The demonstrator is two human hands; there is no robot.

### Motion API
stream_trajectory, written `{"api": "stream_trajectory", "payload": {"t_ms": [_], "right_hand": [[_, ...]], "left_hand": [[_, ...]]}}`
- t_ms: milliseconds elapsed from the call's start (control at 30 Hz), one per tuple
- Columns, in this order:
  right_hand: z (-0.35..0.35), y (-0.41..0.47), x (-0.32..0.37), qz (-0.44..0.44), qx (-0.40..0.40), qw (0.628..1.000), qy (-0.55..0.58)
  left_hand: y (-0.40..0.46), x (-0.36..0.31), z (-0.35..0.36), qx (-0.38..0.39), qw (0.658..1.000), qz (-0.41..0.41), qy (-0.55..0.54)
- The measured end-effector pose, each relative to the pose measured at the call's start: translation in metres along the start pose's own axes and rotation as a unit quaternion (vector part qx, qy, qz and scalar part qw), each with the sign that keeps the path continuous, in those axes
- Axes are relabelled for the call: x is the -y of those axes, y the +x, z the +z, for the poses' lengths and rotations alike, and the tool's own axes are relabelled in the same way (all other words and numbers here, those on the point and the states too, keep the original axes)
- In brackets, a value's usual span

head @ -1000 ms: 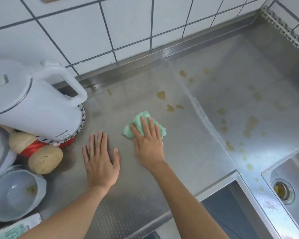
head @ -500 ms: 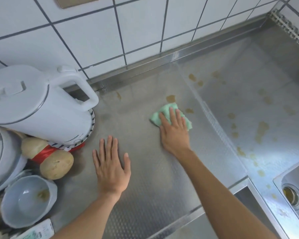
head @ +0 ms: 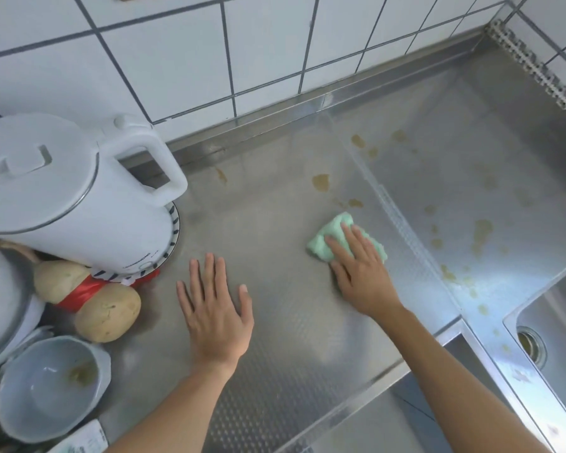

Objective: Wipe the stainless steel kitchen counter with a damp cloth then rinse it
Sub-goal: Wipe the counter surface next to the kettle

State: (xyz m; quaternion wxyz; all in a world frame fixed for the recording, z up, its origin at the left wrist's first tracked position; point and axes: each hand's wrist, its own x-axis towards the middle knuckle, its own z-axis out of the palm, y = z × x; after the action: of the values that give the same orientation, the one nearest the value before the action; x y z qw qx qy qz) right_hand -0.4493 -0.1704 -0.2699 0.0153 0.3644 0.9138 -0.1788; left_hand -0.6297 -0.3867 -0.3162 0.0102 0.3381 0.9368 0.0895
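- The right hand lies flat with straight fingers pressing a folded green cloth onto the steel desk; the cloth sits near the middle of the desk, just left of a raised ridged seam.
- The left hand rests palm-down on the desk, fingers spread, holding nothing, well apart from the cloth.
- Brown stains lie just beyond the cloth, and more spots dot the smoother panel to the right of the seam.
- A white kettle stands at the left on a striped plate, close to the left hand.
- Below it lie two potatoes with red wrapping between them, and a dirty grey bowl.
- The sink with its drain is at the lower right.
- White tiles back the desk.
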Motion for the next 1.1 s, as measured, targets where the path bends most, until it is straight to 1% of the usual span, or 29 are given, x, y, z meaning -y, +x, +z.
{"api": "stream_trajectory", "payload": {"t_ms": [100,133,167,233,300,400,467,533,667,733,800,833,867,900,967,1033,1100], "right_hand": [[0.004,0.054,0.038,0.108,-0.040,0.993,0.013],[0.009,0.071,0.059,0.121,-0.042,0.992,0.021],[0.015,0.084,0.081,0.110,-0.039,0.993,0.028],[0.029,0.092,0.125,0.027,-0.024,0.999,0.030],[0.042,0.076,0.146,-0.070,-0.001,0.997,0.019],[0.041,0.044,0.122,-0.162,0.028,0.986,0.021],[0.032,0.037,0.093,-0.186,0.040,0.982,0.001],[0.020,0.048,0.071,-0.157,0.038,0.987,-0.005],[0.003,0.097,0.074,-0.023,-0.014,1.000,-0.002],[0.025,0.170,0.118,-0.011,0.001,1.000,0.014],[0.026,0.200,0.153,0.045,-0.016,0.999,0.019],[0.029,0.210,0.170,0.058,-0.024,0.998,0.019],[0.031,0.214,0.182,0.050,-0.029,0.998,0.013],[0.036,0.213,0.189,0.021,-0.026,0.999,0.006],[0.042,0.194,0.189,-0.082,-0.007,0.997,-0.003],[0.040,0.166,0.168,-0.167,0.019,0.986,0.006],[0.034,0.136,0.136,-0.211,0.033,0.977,0.004]], "left_hand": [[-0.002,0.001,0.000,0.001,1.000,-0.001,-0.001],[-0.002,0.000,-0.001,-0.001,1.000,-0.001,-0.001],[-0.001,-0.001,-0.002,-0.002,1.000,-0.001,-0.001],[-0.001,-0.002,-0.003,0.001,1.000,-0.004,-0.004],[-0.002,-0.002,-0.004,0.001,1.000,0.002,0.000],[-0.003,0.002,-0.003,0.008,1.000,0.007,0.006],[0.001,0.000,-0.001,0.003,1.000,0.003,-0.003],[-0.001,-0.003,-0.001,0.001,1.000,0.002,-0.014],[-0.017,-0.010,-0.004,-0.007,0.999,0.034,-0.027],[-0.003,0.003,0.010,-0.006,1.000,-0.015,-0.018],[0.001,-0.001,0.005,-0.003,1.000,-0.008,-0.021],[0.000,0.000,0.003,-0.001,1.000,-0.004,-0.023],[-0.002,0.000,0.002,-0.004,1.000,0.000,-0.022],[-0.002,-0.001,0.002,-0.005,1.000,0.001,-0.018],[0.000,-0.002,0.002,-0.002,1.000,-0.002,-0.015],[-0.001,-0.001,0.001,0.000,1.000,-0.005,-0.017],[-0.001,-0.002,-0.002,0.007,1.000,-0.002,-0.010]]}}
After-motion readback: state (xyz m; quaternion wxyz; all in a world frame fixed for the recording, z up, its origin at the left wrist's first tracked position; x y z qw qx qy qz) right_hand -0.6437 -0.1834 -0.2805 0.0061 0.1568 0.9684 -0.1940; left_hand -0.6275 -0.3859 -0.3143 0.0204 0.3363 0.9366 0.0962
